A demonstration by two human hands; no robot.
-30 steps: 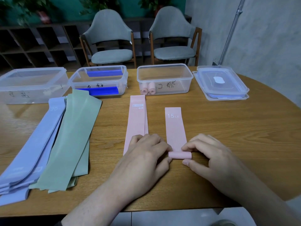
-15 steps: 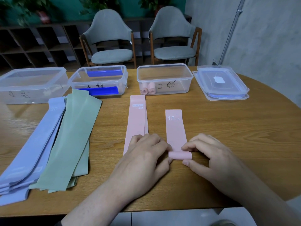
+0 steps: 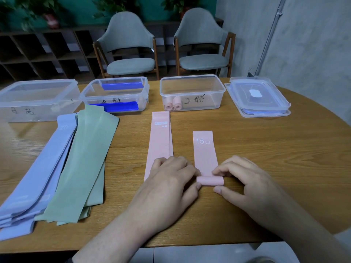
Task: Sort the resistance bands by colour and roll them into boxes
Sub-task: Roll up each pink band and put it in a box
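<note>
Both hands work one roll: your left hand and right hand each pinch an end of the rolled part of the 15 LB band, fingers curled over it, thumbs beneath. Gripping both ends likely keeps the roll square and tight. Its flat tail points toward the pink box, which holds two rolls. A second pink band lies flat beside it, unrolled. Blue bands and green bands wait at left.

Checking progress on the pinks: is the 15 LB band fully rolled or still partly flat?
Partly rolled. The 15 LB band has a small roll at its near end, pinched by the left hand and right hand; the rest lies flat.
</note>
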